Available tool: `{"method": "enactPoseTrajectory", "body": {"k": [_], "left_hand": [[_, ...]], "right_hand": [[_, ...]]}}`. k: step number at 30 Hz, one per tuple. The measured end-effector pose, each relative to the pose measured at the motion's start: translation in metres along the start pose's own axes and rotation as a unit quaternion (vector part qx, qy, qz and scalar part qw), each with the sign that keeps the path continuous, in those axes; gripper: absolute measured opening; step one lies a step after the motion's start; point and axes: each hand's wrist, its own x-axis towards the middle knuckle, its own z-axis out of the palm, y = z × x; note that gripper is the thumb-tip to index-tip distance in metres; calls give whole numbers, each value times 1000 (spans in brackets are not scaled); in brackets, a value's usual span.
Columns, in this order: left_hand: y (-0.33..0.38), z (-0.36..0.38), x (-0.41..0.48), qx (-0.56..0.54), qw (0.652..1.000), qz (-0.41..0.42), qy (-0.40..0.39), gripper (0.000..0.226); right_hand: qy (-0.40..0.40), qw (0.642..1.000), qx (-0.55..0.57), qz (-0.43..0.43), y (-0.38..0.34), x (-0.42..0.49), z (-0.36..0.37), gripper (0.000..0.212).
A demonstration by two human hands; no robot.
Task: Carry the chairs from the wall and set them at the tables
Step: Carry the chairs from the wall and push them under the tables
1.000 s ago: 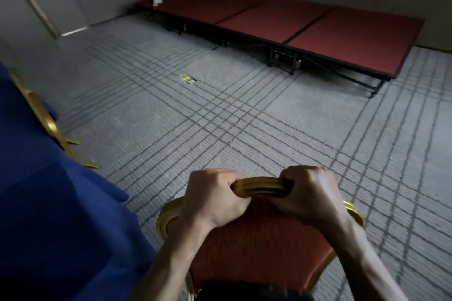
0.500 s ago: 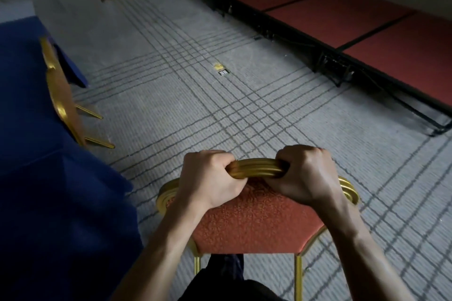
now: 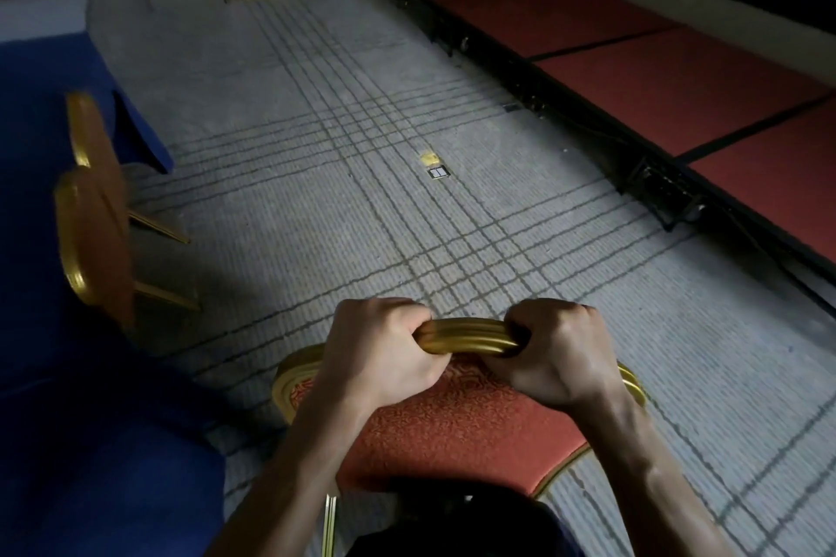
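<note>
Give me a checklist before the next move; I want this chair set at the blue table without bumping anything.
1. Left hand grips the chair by its top rail: ok.
2. Right hand grips the same rail: ok.
3. Chair's feet lifted or on the carpet: cannot tell, hidden.
4. Blue-clothed table close on the left: ok.
5. Two chairs already at the table stand apart from this one: ok.
6. Floor socket lies ahead, off the path to the table: ok.
</note>
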Motion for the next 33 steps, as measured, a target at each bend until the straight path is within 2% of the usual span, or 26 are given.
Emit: {"method": "enactPoseTrajectory", "body": {"k": [3, 12, 16, 21, 27, 33], "left_hand": [[-29, 11, 36, 16, 1000, -15, 6, 33], [-119, 58, 159, 86, 994, -63, 34, 36], [-150, 70, 207, 105, 989, -98, 47, 45], [-174, 69, 262, 144, 979, -137, 46, 43], [-242, 75, 326, 152, 975, -149, 57, 34], [-333, 93, 405, 142, 972, -165, 84, 36]], "right_hand": [[0, 1000, 8, -22, 14, 48, 20, 47], [-13, 995, 47, -90, 69, 223, 86, 41], [-40, 989, 62, -124, 87, 299, 113, 42], [-12, 980, 86, -180, 98, 371, 117, 37], [4, 970, 82, -230, 98, 469, 151, 35], [-10, 973, 68, -222, 100, 591, 205, 35]]}}
